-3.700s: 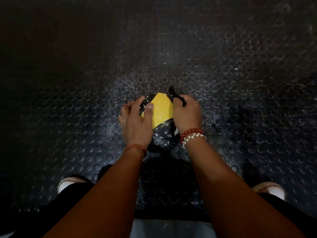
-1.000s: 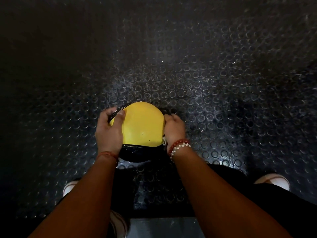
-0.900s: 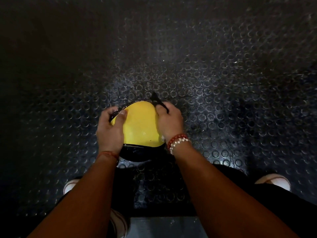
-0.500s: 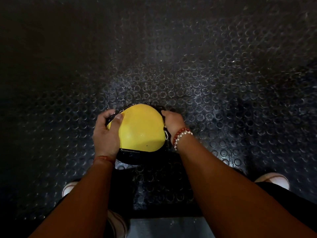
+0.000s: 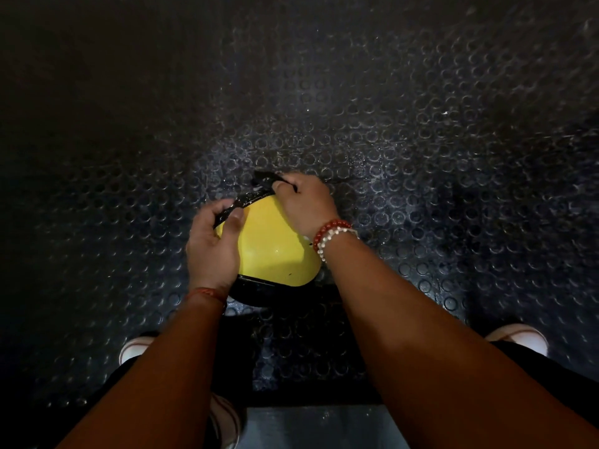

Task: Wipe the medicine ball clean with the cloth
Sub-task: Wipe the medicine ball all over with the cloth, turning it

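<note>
The medicine ball (image 5: 275,247) is yellow on top with black panels, and it rests on the dark studded floor in front of me. My left hand (image 5: 212,247) grips its left side, thumb on the yellow panel and fingers over the black edge. My right hand (image 5: 304,202) lies on the ball's far right top, closed around a dark cloth (image 5: 264,180). A black end of that cloth sticks out past the fingers at the far rim. Most of the cloth is hidden under the hand.
Black rubber flooring with raised circles (image 5: 405,140) stretches all around. My shoes show at the lower left (image 5: 133,348) and lower right (image 5: 518,338). A grey strip (image 5: 311,429) lies at the bottom edge between my arms.
My right hand with the cloth has slid from the ball's right side up to its far top edge. The left hand keeps its grip on the left side.
</note>
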